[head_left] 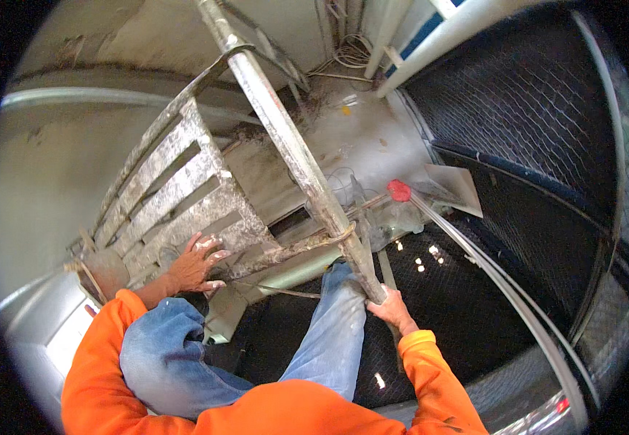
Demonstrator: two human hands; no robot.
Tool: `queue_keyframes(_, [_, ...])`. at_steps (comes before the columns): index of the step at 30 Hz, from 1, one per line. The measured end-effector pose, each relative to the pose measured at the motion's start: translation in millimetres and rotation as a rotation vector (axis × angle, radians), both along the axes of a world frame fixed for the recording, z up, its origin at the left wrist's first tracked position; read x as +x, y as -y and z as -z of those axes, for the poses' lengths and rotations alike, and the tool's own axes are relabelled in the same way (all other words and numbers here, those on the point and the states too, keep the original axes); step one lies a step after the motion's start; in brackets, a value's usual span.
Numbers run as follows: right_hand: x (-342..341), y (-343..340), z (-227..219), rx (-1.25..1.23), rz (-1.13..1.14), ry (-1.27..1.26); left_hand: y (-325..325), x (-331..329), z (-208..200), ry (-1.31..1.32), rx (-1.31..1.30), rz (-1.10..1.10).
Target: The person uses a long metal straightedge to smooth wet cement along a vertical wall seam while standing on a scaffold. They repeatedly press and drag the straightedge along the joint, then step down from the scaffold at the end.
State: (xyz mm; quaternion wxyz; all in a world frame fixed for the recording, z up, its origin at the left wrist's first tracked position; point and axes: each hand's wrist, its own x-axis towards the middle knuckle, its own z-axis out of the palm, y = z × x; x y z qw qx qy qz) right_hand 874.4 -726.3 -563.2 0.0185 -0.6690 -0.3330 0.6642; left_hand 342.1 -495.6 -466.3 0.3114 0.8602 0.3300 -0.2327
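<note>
My left hand (192, 265) is spread with whitish smears on its fingers. It lies at the near edge of a slatted scaffold platform (173, 190), which is caked with pale splatter; whether the palm bears on it cannot be told. My right hand (394, 312) is wrapped round the lower visible part of a long, stained scaffold pole (285, 138). This pole slants from the top of the view down to my right hand. A crossbar (293, 251) meets the pole a little above that hand, at a ring-like joint.
Dark wire mesh panels (525, 109) stand to the right. Pale rails (499, 279) run down beside them, near a red round object (399, 191). Below my legs is a dark, deep-looking area (445, 312). A coiled cable (353, 52) lies at the far wall, beyond a dusty floor (358, 134).
</note>
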Motion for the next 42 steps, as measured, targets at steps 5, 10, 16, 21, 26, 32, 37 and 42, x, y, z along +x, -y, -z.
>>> queue_keyframes(5, [2,-2,2,0.114,-0.016,-0.051,62,3,30,-0.265,0.061,0.07])
queue_keyframes(10, [-1,3,2,0.132,-0.007,0.063,121,1,92,-0.04,0.399,-0.202])
queue_keyframes(16, [0,14,2,0.122,0.024,0.082,133,-10,113,0.085,0.539,-0.272])
queue_keyframes(21, [6,22,6,0.155,-0.003,0.055,135,-11,113,0.113,0.597,-0.251])
queue_keyframes(26, [8,23,8,0.143,-0.074,0.052,138,-17,113,0.141,0.604,-0.242])
queue_keyframes(32, [10,25,10,0.188,-0.135,0.096,150,-26,112,0.084,0.634,-0.235])
queue_keyframes(37, [8,32,15,0.248,-0.119,0.167,148,-21,118,0.248,0.665,-0.331])
queue_keyframes(42, [1,28,8,0.273,-0.104,0.26,139,-2,111,0.207,0.686,-0.316])
